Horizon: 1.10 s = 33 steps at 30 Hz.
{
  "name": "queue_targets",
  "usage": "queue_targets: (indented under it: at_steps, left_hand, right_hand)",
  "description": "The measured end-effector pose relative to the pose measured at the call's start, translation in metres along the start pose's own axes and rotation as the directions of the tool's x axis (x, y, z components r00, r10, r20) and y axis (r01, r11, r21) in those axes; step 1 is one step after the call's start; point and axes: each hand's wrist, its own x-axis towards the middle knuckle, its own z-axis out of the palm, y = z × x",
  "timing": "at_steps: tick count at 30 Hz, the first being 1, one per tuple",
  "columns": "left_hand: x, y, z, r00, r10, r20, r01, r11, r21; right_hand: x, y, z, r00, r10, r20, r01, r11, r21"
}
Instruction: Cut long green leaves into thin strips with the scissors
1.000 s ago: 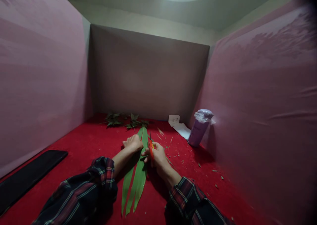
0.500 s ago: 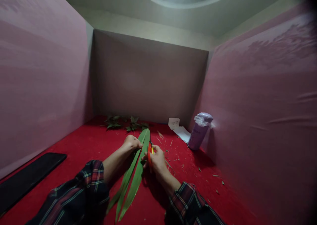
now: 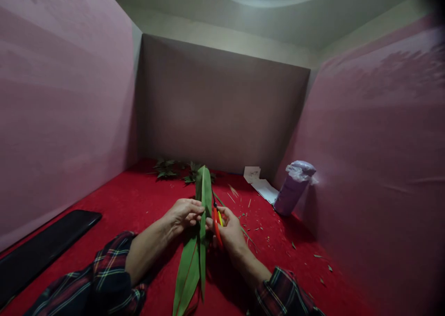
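Two bare hands work a long green leaf point(image 3: 206, 188) above a red surface point(image 3: 139, 197), its split lower strips point(image 3: 187, 269) trailing toward us. We see the left hand point(image 3: 182, 212) pinching the leaf near its middle, thumb and fingers closed on it. The right hand point(image 3: 231, 230) is curled around the scissors point(image 3: 218, 228), blades pointing away just beside the leaf's right edge (whether they are parted, we cannot tell). Leafy sprigs point(image 3: 166, 170) lie beyond, with thin sticks point(image 3: 233, 191) and clippings point(image 3: 260, 228) off to the right.

We judge the step in hand to be positioning and steadying the leaf between the hands. From here, we would say, any cut calls for a firm left pinch, separated strips and blades lined up clear of the fingertips.
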Motion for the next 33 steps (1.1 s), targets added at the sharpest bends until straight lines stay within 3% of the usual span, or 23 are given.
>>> queue_targets:
  at_steps: [5,14,33]
  left_hand:
    - [-0.007,0.005,0.009,0.998,-0.016,-0.069,0.016,1.0,-0.011]
    - [-0.016,0.006,0.014,0.998,0.026,0.05,-0.031,0.994,0.107]
    - [-0.017,0.012,0.015,0.996,0.089,-0.008,-0.087,0.989,0.116]
  right_hand:
    - [-0.001,0.001,0.0,0.998,-0.055,0.021,0.054,0.998,0.042]
    - [0.005,0.004,-0.006,0.995,-0.104,0.011,0.102,0.989,0.111]
    - [0.001,-0.003,-0.009,0.995,-0.089,0.037,0.086,0.992,0.093]
